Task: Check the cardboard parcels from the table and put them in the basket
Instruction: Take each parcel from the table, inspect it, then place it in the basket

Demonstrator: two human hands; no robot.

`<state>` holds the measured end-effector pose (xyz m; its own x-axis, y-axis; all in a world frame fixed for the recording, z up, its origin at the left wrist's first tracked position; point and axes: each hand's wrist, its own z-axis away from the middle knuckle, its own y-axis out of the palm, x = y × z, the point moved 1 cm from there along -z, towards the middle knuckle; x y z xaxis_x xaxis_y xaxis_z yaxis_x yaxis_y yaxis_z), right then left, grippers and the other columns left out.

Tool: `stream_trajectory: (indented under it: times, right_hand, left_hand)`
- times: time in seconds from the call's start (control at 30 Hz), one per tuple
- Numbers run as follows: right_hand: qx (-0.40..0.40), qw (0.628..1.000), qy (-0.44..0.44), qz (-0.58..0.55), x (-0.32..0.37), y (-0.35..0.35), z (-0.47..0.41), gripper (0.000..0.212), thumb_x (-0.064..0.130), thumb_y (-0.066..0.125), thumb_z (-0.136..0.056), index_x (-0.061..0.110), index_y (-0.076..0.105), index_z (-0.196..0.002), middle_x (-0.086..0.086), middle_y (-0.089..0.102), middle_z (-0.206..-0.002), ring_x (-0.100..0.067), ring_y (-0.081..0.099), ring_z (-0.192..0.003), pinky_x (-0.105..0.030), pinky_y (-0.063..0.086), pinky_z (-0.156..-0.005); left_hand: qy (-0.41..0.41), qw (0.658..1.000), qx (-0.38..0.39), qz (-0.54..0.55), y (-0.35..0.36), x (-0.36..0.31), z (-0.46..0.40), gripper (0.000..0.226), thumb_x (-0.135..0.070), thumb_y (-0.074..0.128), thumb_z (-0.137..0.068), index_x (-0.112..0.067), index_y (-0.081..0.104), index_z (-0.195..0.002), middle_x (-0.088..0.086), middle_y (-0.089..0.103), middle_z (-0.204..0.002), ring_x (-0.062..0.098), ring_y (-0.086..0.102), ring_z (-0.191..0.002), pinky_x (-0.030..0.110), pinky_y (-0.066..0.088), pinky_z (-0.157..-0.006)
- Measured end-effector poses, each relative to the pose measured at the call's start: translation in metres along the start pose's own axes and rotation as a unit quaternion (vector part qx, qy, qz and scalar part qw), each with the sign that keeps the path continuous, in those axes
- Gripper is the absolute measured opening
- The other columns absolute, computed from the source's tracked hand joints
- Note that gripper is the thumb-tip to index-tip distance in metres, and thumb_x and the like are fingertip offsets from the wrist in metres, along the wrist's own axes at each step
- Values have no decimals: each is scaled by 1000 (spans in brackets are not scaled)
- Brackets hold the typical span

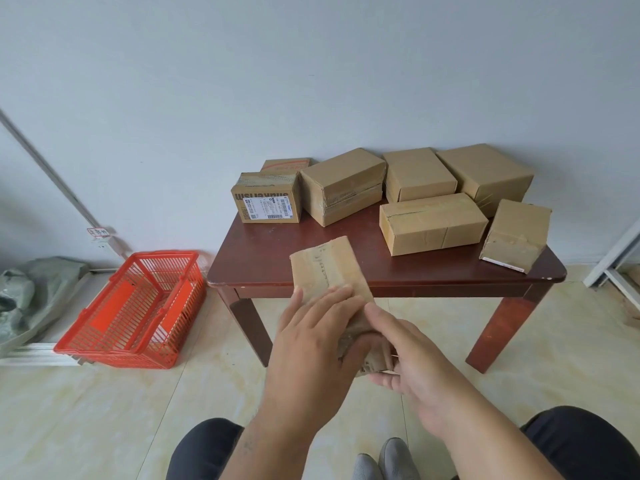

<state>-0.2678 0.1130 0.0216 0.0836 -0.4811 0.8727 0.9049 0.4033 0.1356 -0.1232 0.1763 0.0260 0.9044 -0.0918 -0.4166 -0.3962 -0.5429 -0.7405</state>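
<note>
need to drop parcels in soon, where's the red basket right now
In the head view the red basket sits on the floor at the left, just beside the table's left front leg.

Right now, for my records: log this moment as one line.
step: checking | held parcel: both hands, left, right | basket: no parcels | table: seven parcels
</note>
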Motion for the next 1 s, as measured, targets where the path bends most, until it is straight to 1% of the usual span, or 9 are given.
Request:
stream_trajectory:
  times: [0.13,0.27,0.37,0.5,0.57,0.7,0.77,0.87,1.0]
  right_hand:
    - [25,998,8,-57,0,2,2,66,75,74,-72,28,78,-118,0,81,-110,-21,73,-112,-48,53,-108]
    - [22,997,-12,-71,2,3,5,55,71,66,-78,32,78,-115,0,81,-109,-19,74,-112,-46,53,-108]
    - [35,998,-34,-29,6,6,8,41,64,55,-95,36,79,-113,10,81,-109,-5,74,-104,-37,51,-106]
    - [34,995,-89,22,13,4,10,36,54,48,-104,38,73,-123,24,77,-113,9,69,-106,-26,46,-103]
    - [37,990,-128,38,18,4,11,35,45,46,-109,36,66,-137,24,74,-122,9,66,-115,-25,46,-104]
    - [12,977,-206,56,19,2,8,61,52,49,-105,46,31,-162,28,62,-143,5,56,-134,-37,39,-121]
    - [21,972,-220,84,20,1,7,64,48,52,-106,51,23,-163,32,58,-144,8,53,-135,-37,37,-122]
    - [52,972,-206,100,22,4,7,83,37,64,-93,48,20,-163,24,67,-137,0,62,-130,-40,40,-118]
    - [30,974,-203,96,20,4,9,74,14,66,-101,45,32,-158,21,73,-128,-2,69,-119,-36,48,-111]
  left_hand:
    - [-155,976,-29,150,-5,-3,4,74,-74,68,-83,-46,43,-148,-31,35,-160,-11,21,-151,35,33,-123]
    - [-340,877,-35,339,-7,-7,5,90,-89,61,-73,-51,39,-151,-21,44,-158,-4,39,-146,34,45,-113]
    - [-372,823,6,428,-6,-14,5,76,-78,61,-78,-44,51,-145,-25,69,-126,-4,66,-115,27,56,-91]
    - [-322,842,-1,432,-10,-21,-1,50,-45,62,-97,-46,50,-145,-24,72,-120,-1,70,-109,17,58,-79]
    - [-294,856,7,426,-13,-23,-5,49,-31,61,-105,-42,46,-151,-19,71,-129,1,68,-117,16,55,-87]
    - [-255,881,37,397,-16,-26,-9,70,-25,60,-97,-40,34,-160,-15,56,-152,5,54,-138,32,49,-113]
    - [-244,884,36,396,-18,-27,-11,64,-13,57,-101,-39,37,-156,-17,63,-143,4,59,-132,27,51,-108]
    - [-246,882,41,401,-21,-27,-13,58,0,52,-106,-41,46,-146,-17,73,-127,5,68,-121,18,53,-98]
    - [-263,878,34,399,-19,-26,-12,49,-7,53,-107,-39,51,-143,-12,74,-125,9,70,-119,25,55,-101]
